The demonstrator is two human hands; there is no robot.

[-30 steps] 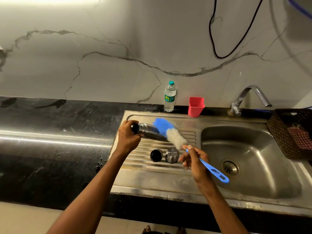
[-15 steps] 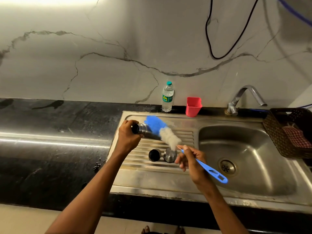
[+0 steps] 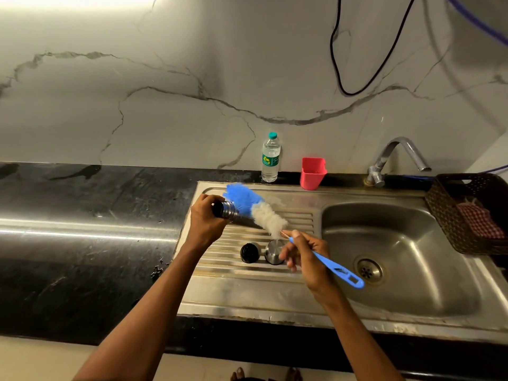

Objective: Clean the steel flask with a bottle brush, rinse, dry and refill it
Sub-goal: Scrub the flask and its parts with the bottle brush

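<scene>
Flask (image 3: 229, 212) steel, uncapped, tilted, gripped in left hand (image 3: 204, 221); right hand (image 3: 305, 253) pinches blue/white brush (image 3: 255, 206) handle.

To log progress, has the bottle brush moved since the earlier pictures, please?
Yes: against the steel cap, the bottle brush shifted left, toward the steel flask.

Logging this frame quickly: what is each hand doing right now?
Left hand: closed, holding the steel flask near its mouth.
Right hand: closed, holding the bottle brush by its blue handle.
</scene>
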